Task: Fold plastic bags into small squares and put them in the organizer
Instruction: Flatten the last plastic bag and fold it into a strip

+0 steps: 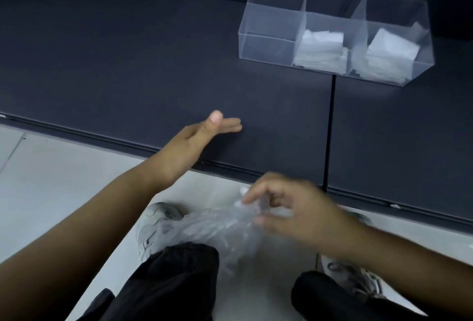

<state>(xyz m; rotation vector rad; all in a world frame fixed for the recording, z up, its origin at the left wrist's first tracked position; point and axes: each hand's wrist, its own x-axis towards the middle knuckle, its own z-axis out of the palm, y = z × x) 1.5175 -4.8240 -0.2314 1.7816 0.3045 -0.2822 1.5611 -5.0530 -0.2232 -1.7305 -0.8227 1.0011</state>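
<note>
Head view shows the left hand (pixel 202 139) stretched flat, holding nothing, over the dark table (pixel 115 64). The blurred right hand (pixel 289 210) pinches a clear plastic bag (pixel 217 231).

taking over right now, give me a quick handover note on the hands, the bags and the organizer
Left hand: open, flat, over the near edge of the dark grey table, holding nothing.
Right hand: blurred, seems to pinch the crumpled clear plastic bag, below the table edge, above the floor.
Clear three-compartment plastic organizer: far right on the table; folded white bag squares in its middle and right compartments, none seen in the left.
Done: those squares stored.
Left: fold the held bag and put it in.
</note>
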